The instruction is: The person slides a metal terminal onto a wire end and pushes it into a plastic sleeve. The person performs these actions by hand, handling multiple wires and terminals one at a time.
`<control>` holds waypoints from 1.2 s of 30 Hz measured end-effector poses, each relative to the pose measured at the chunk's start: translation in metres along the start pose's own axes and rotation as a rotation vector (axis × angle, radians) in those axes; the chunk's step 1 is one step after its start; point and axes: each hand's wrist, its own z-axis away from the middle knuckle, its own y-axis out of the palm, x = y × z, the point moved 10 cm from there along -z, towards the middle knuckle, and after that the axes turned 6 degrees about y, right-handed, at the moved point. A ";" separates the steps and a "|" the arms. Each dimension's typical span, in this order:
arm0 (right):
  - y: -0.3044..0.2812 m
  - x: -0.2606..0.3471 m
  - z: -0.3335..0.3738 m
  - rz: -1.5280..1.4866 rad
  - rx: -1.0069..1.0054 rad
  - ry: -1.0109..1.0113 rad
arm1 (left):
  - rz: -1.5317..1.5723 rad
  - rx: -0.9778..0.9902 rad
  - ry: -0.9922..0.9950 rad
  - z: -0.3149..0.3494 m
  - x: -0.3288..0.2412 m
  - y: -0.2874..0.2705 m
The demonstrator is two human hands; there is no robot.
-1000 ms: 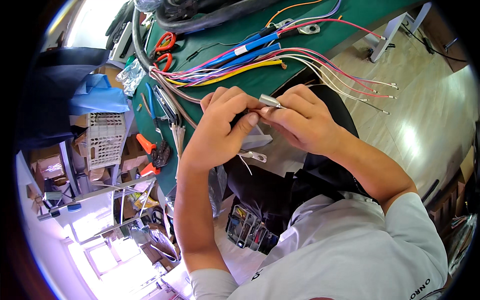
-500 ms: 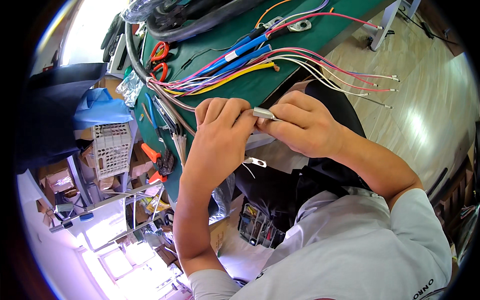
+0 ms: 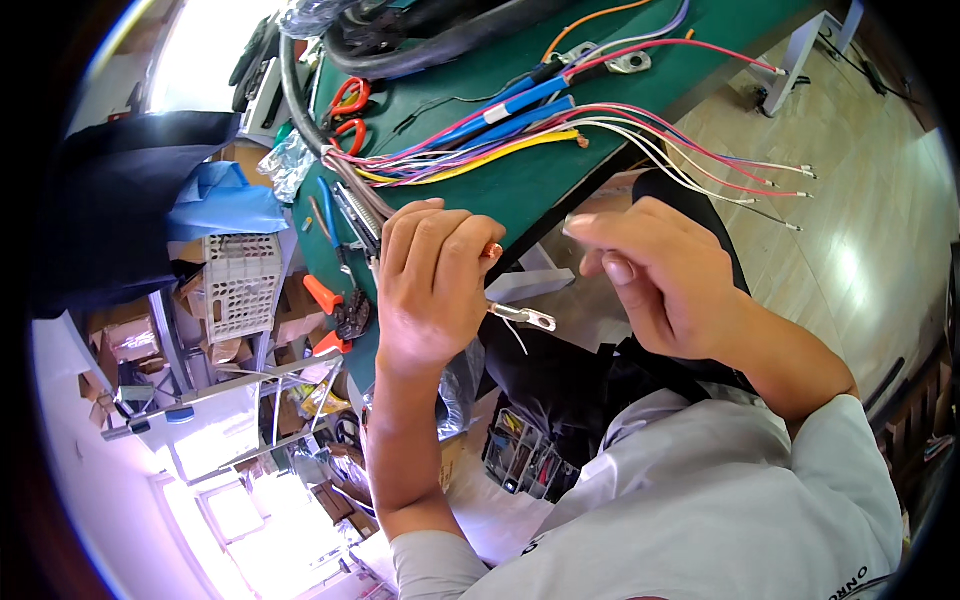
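My left hand is closed round a cable, most of which its fingers hide. The cable's bare copper end pokes out beside the index finger. Below that hand, a silver cable lug with a round hole sticks out, a thin white wire close by it. A short way to the right is my right hand, apart from the left, its fingers bent and thumb curled under. A small pale glint shows at its fingertips; what it holds is hidden. On the green table, a bundle of coloured wires fans out beyond both hands.
Red-handled scissors lie at the left of the table. Near its left edge are orange-handled pliers and a blue-handled tool. A thick black cable loops at the back. A white crate stands left of the table.
My right hand has drawn away from the left, to the right. The silver metal sleeve it pinched no longer shows, and the bare copper end has come into view. The whole view has shifted slightly.
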 end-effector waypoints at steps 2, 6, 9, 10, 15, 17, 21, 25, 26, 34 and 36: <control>-0.002 -0.001 0.001 -0.116 -0.073 0.108 | -0.033 -0.044 -0.005 0.001 -0.001 -0.005; 0.000 0.002 -0.010 -0.137 -0.040 0.128 | -0.078 -0.088 -0.014 0.002 -0.001 -0.011; 0.004 0.004 -0.019 -0.139 -0.011 0.134 | -0.091 -0.133 -0.014 0.005 0.000 -0.014; 0.005 0.003 -0.021 -0.163 -0.007 0.164 | -0.105 -0.135 -0.016 0.005 0.000 -0.014; 0.011 0.015 -0.037 -0.162 0.045 0.129 | -0.191 -0.184 -0.020 0.004 0.004 -0.020; 0.011 0.019 -0.041 -0.206 -0.016 0.124 | -0.217 -0.200 -0.012 -0.001 0.001 -0.024; 0.011 0.026 -0.050 -0.219 -0.033 0.090 | -0.225 -0.218 -0.018 -0.002 0.006 -0.026; 0.016 0.019 -0.057 -0.263 0.054 0.169 | -0.219 -0.225 -0.032 0.000 0.008 -0.026; 0.018 0.016 -0.057 -0.305 0.032 0.168 | -0.212 -0.230 -0.033 0.000 0.008 -0.025; 0.028 0.004 -0.059 -0.434 0.085 0.258 | -0.207 -0.229 -0.040 -0.002 0.008 -0.025; 0.031 0.000 -0.059 -0.483 0.127 0.346 | -0.190 -0.227 -0.044 -0.002 0.009 -0.024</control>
